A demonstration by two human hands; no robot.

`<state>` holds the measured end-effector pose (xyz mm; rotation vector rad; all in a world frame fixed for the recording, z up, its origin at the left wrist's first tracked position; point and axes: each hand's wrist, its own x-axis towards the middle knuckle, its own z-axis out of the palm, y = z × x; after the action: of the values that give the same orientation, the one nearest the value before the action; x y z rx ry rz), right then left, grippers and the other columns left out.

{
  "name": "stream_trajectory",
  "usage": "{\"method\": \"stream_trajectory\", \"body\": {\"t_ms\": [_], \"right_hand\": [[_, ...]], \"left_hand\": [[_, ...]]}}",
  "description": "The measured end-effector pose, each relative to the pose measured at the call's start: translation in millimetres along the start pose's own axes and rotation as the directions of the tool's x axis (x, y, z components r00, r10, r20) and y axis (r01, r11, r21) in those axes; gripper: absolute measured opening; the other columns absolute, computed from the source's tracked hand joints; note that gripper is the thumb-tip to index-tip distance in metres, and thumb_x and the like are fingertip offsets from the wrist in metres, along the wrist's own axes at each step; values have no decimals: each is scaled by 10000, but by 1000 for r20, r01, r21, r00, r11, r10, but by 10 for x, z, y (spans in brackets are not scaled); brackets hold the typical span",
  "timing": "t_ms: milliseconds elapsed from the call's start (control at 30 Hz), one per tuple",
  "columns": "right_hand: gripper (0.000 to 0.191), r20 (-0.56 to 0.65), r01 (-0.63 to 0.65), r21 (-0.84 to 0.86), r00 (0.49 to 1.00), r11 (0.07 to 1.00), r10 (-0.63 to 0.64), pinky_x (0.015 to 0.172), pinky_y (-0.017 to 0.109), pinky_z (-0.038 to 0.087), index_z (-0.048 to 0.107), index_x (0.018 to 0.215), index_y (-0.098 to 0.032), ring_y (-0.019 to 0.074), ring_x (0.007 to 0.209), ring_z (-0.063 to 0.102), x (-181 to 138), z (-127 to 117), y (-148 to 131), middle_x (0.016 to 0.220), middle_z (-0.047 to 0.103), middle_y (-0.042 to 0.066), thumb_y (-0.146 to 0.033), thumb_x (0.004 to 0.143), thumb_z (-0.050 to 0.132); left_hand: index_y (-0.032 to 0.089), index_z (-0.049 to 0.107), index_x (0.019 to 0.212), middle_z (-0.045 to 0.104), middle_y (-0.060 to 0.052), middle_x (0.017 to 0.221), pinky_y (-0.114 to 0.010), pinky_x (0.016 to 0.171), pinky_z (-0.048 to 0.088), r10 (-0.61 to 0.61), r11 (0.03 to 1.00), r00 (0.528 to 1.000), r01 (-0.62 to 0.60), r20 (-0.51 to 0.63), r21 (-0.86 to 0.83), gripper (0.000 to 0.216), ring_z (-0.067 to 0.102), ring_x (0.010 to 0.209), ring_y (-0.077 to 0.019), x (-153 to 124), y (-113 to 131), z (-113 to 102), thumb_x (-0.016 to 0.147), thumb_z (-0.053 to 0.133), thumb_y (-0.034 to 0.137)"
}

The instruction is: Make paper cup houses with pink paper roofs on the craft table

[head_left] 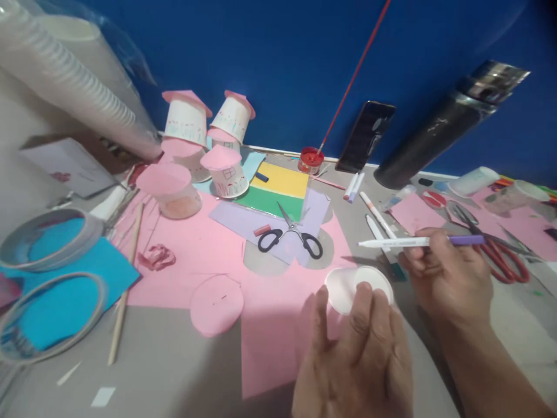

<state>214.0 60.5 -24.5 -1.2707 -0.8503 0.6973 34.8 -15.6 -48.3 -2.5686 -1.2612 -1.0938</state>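
A white paper cup (342, 287) lies tilted on pink paper, its round end turned toward the right. My left hand (359, 348) is closed around it, with fingers spread over its side and end. Part of the cup is hidden under these fingers. Above and right of it, my right hand (448, 278) grips a white felt-tip pen (391, 242) with a purple end. The pen points left, with its tip apart from the cup. Beyond the cup, black-handled scissors (292, 227) lie spread on purple paper (322, 215).
Decorated cups with pink paper roofs (187, 119) stand at the back left. Tape rolls (100, 232) and a wooden stick (124, 302) lie left. A red paint pot (310, 159), a phone (365, 136) and a dark cylinder (439, 133) stand along the blue wall. Red-handled scissors (505, 261) lie right.
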Motion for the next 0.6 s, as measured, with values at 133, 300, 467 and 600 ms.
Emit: {"method": "stream_trajectory", "body": {"t_ms": [133,300,467,600], "right_hand": [[224,89,17,-123,996,992,-6,451,237,339,699,787,-205,102,475,451,22,52,-87,549,520,-36,-404,865,767],[253,330,157,-362,944,919,-32,480,249,386,728,832,-200,120,511,503,53,191,-190,565,551,-30,-445,894,750],[263,480,300,-442,875,846,-60,503,259,434,722,819,-199,132,538,550,92,292,-163,664,640,2,-435,931,692],[243,508,321,-462,860,827,-51,520,257,452,711,812,-202,137,544,562,92,284,-124,635,623,-7,-398,948,665]], "left_hand": [[210,739,1225,650,-47,1443,-601,1291,101,-37,999,999,37,10,-18,384,338,1526,-271,-55,57,31,937,493,141],[200,709,1299,627,-34,1477,-506,1309,23,-25,999,999,26,33,-28,422,340,1525,-236,-63,19,-1,960,462,152],[202,691,1324,586,-48,1524,-476,1295,97,1,1000,1000,0,23,-12,404,338,1529,-237,-62,-25,-6,975,489,198],[184,680,1334,602,-75,1504,-451,1239,231,50,999,998,-49,28,-12,403,404,1487,-263,-26,-85,-64,973,505,226]]}}
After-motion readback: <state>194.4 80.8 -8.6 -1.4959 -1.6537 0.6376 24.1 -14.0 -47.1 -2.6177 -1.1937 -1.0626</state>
